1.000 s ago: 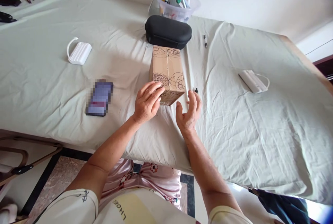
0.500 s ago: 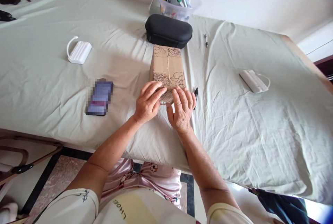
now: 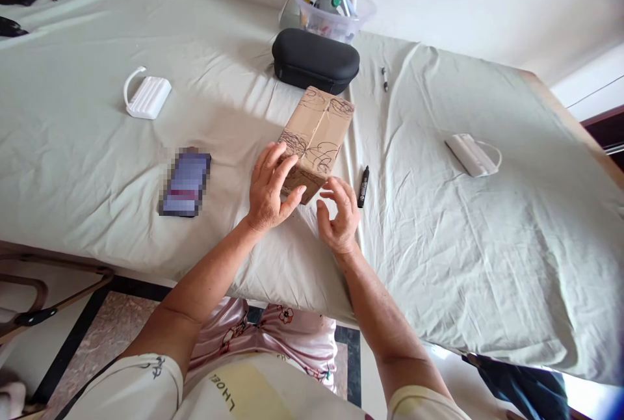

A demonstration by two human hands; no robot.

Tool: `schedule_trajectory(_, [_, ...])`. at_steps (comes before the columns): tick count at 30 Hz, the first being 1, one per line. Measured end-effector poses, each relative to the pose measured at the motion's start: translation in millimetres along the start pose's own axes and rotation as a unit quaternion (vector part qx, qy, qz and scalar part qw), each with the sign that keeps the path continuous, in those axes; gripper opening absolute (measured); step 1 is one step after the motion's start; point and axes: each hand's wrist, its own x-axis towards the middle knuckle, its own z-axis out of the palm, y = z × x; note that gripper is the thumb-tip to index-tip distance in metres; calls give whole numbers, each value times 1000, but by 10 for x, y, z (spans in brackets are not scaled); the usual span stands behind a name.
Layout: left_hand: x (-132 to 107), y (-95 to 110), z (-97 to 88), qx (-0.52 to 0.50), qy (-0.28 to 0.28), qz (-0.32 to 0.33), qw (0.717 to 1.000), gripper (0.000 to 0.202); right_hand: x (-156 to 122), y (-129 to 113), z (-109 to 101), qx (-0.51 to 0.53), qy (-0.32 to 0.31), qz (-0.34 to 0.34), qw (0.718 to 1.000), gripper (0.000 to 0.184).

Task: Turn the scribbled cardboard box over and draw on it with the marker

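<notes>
Near the frame's centre, on the sheet-covered tabletop (image 3: 463,244), the scribbled-on brown cardboard box (image 3: 316,137) is pressed by the spread fingers of the left hand (image 3: 267,191), while the right hand (image 3: 338,217), fingers loosely curled and touching nothing, is best set against the near corner for steady turning.

The box (image 3: 318,135) is matt brown cardboard, scribbled with black ink and taped along its seam. It lies on the tabletop (image 3: 487,257), covered in pale, matt cloth — wrinkled and soft-looking. The case (image 3: 315,60) beyond has a black, finely textured shell. The marker (image 3: 363,186) is black plastic — slightly glossy.
</notes>
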Motion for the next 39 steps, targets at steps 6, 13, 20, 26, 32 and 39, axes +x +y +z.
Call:
schedule_trajectory(6, [-27,21,-11,13,-2,-50,999,73,36,-212,50,-30,-18,-63,997,68])
schedule_trajectory(13, [-4,10,24,-26,-41,-17,999,73,51,-136,28,-60,20,-84,994,68])
schedule_trajectory(20, [29,-22,-25,-48,-68,-6,996,58,3,71,-49,-114,-38,9,993,46])
schedule_trajectory(26, [52,-64,-63,-81,-100,6,992,57,51,399,-248,-169,76,79,979,45])
schedule_trajectory(32, [76,-110,-89,-109,-91,10,990,57,21,592,-338,-136,103,113,979,48])
schedule_trajectory(39, [79,-161,-109,-95,-87,-35,991,51,-10,505,-294,-94,84,139,982,51])
